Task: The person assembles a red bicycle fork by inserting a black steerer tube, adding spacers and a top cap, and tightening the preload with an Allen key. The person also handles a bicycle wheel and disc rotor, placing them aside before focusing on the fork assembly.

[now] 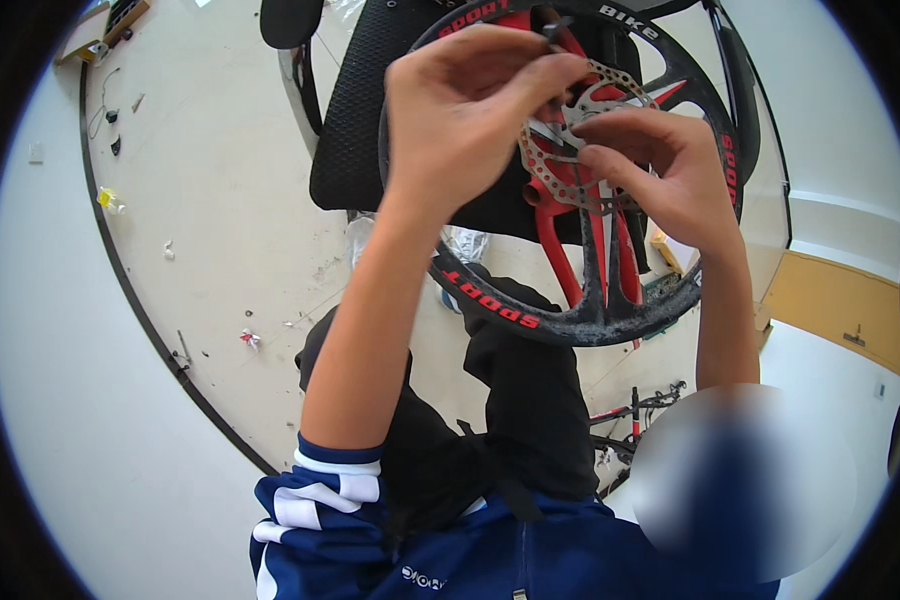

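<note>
A black bicycle wheel (595, 325) with broad red-and-black spokes lies over a black chair seat (365, 130). A silver perforated disc brake rotor (545, 168) sits at its hub. Above the rotor's left side, my left hand (455, 120) is closed, thumb and forefinger pinched around a small dark piece too blurred to name. My right hand (670, 175) curls in over the rotor from the right. Its thumb and fingertips come together by the hub; whatever is between them is hidden. A red bike frame tube (553, 250) shows under the wheel.
The chair's armrest (292, 22) stands at the far left of the seat. My legs (530, 410) are below the wheel. Black and red bike parts (635, 415) lie on the floor at the right. Scraps and small parts, including a yellow one (110, 200), litter the left floor.
</note>
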Demonstrator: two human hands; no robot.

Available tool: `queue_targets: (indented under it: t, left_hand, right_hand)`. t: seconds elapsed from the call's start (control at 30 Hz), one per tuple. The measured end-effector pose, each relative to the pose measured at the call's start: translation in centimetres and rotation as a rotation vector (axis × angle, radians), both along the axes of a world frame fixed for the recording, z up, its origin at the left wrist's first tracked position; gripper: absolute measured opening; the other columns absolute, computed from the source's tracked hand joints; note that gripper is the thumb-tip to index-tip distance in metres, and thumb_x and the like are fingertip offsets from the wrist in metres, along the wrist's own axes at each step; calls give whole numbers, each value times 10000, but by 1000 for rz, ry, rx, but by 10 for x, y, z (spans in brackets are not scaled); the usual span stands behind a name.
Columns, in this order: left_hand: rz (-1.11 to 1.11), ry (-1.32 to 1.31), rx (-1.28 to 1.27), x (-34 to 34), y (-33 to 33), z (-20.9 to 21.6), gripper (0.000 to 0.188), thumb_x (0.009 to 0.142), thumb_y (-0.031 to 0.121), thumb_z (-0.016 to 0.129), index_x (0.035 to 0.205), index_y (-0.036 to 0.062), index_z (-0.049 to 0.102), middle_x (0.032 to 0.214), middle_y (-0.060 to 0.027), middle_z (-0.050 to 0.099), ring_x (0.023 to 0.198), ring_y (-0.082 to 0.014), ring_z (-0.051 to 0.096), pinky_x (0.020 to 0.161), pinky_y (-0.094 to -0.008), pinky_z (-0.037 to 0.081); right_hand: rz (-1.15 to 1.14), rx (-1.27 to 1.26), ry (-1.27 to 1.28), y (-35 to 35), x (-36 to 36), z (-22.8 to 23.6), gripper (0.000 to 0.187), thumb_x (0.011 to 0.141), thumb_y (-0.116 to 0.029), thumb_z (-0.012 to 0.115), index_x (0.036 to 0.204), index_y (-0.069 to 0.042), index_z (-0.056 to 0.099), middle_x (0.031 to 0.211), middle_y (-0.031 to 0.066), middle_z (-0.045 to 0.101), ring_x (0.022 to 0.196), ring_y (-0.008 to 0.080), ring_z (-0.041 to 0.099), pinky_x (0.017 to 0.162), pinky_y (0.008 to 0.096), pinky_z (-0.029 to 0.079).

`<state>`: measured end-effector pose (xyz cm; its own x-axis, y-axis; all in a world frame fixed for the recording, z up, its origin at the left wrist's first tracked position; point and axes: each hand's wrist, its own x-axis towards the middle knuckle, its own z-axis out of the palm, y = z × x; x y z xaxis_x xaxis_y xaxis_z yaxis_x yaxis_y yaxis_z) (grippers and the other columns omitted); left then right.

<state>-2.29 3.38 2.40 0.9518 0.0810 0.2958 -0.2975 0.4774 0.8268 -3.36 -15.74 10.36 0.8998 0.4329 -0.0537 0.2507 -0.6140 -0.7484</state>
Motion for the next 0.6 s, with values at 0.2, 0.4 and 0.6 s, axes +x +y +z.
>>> queue_targets:
  t: [0.2, 0.4, 0.6]
  left_hand:
    - [-79, 51, -23, 23, -37, -1, 168, 892, 70, 751, 1005, -47, 711, 918, -99, 748, 795, -140, 712, 716, -244, 566]
    - [-179, 30, 29, 24, -30, 7, 208, 898, 78, 743, 1057, -52, 711, 952, -129, 750, 871, -167, 728, 802, -263, 582]
    - [-160, -128, 205, 12, -18, -11, 211, 885, 24, 737, 1086, -42, 731, 1006, -122, 751, 930, -181, 734, 874, -290, 586]
  right_hand:
    - [-7, -66, 72, -12, 20, -4, 200, 885, -67, 701, 1059, 31, 716, 902, 111, 748, 833, 177, 743, 810, 291, 586]
    - [63, -153, -78, -16, 23, -8, 164, 873, -97, 712, 979, 27, 735, 837, 104, 741, 758, 168, 738, 734, 270, 587]
    - [47, -179, -82, -26, 21, -16, 171, 875, -112, 728, 998, 3, 753, 793, 87, 742, 715, 144, 729, 670, 251, 576]
